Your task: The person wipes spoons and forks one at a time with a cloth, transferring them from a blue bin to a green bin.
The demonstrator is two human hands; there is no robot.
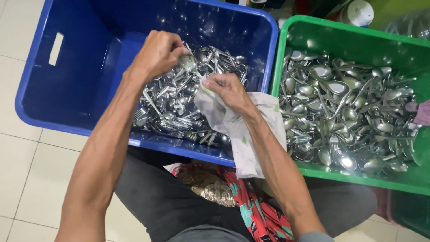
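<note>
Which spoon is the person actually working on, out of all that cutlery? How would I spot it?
Start at the blue crate on the left, heaped with cutlery. Above that heap, the left hand pinches one spoon while the right hand presses a pale cloth to it. It is the only spoon lifted clear of the pile.

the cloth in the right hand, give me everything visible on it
The cloth is a thin, soft-looking fabric, off-white with faint small green marks. It is crumpled at the top, where the right hand grips it against a spoon held by the left hand. The rest drapes over the blue crate's front rim and under the right forearm.
</note>
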